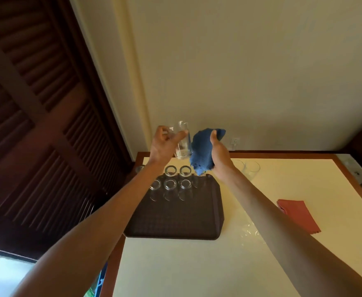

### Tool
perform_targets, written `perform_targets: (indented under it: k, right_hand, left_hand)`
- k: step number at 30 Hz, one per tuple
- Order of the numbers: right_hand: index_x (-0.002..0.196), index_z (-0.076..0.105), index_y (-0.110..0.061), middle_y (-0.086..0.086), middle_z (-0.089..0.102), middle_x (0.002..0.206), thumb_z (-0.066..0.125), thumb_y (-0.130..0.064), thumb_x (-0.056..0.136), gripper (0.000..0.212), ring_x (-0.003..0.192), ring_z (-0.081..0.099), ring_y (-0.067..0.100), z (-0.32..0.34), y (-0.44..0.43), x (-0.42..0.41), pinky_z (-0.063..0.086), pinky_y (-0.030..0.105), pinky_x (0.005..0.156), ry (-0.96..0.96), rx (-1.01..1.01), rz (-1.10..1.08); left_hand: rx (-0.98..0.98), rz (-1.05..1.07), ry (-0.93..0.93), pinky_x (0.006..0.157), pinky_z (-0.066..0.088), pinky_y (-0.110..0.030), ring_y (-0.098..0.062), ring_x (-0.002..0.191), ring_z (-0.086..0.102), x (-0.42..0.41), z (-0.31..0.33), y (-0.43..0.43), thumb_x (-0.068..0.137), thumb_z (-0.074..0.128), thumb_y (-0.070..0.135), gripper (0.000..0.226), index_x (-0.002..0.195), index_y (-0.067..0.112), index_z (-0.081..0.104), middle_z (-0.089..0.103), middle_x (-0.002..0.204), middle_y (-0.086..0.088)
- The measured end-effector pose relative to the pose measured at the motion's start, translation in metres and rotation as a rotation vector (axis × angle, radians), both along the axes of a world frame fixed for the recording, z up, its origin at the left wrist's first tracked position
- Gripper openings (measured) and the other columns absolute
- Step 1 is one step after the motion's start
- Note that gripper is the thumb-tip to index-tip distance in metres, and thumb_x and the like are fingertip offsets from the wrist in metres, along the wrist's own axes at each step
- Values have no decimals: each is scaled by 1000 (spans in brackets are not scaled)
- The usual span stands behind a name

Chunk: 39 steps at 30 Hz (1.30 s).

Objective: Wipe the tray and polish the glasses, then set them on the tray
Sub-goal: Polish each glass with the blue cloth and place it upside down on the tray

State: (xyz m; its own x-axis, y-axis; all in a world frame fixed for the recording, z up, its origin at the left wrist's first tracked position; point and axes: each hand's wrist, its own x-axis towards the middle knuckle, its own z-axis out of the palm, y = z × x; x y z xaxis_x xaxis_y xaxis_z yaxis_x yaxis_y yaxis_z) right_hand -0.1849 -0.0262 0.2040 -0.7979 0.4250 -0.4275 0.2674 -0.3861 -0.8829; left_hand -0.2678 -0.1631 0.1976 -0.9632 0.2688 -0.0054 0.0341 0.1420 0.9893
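Left hand (162,144) grips glass (183,144), raised over far end of tray (175,217), long axis near upright. Right hand (218,155) clutches blue cloth (203,151) just right of glass, seemingly touching it. Tray lies directly below for set-down.

The cream surface (197,264) carries a dark tray (175,221) at its left; a red cloth (298,215) lies at the right. Two glasses (252,169) stand at the back.

Both bare forearms extended forward, raised; left hand (165,146) fingers curled round a glass (183,151), right hand (220,155) gripping a blue cloth (201,151), hands just beside each other.
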Motion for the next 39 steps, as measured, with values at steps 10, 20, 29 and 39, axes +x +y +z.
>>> perform_targets:
  k: [10, 20, 29, 39]
  right_hand:
    - [128, 50, -12, 10, 69, 113, 35, -52, 105, 49, 98, 68, 12, 20, -77, -7, 54, 28, 88, 281, 491, 209]
    - [159, 9, -8, 17, 43, 147, 31, -36, 108, 62, 119, 59, 24, -3, -95, 10, 54, 30, 95, 370, 1069, 117]
    - [116, 49, -15, -3, 66, 78, 27, -45, 108, 38, 65, 67, 12, 27, -71, -15, 54, 28, 58, 241, 783, -101]
    - [122, 47, -10, 3, 67, 87, 32, -42, 108, 38, 68, 67, 12, 31, -56, -18, 50, 22, 56, 375, 832, -64]
  left_hand:
    - [435, -214, -439, 74, 57, -36, -26, 92, 70, 16, 17, -25, 102, 48, 58, 61, 120, 5, 71, 71, 104, -16]
    - [466, -251, -468, 88, 57, -36, -27, 103, 69, 10, 31, -38, 103, 45, 55, 62, 127, 4, 72, 71, 117, -15]
    - [386, -275, -444, 72, 55, -33, -20, 79, 66, 25, 34, -20, 106, 40, 55, 53, 114, 17, 76, 70, 92, -8]
    - [333, -165, -429, 83, 60, -42, -24, 94, 73, 19, 48, 7, 106, 38, 61, 62, 126, 13, 70, 75, 105, -12]
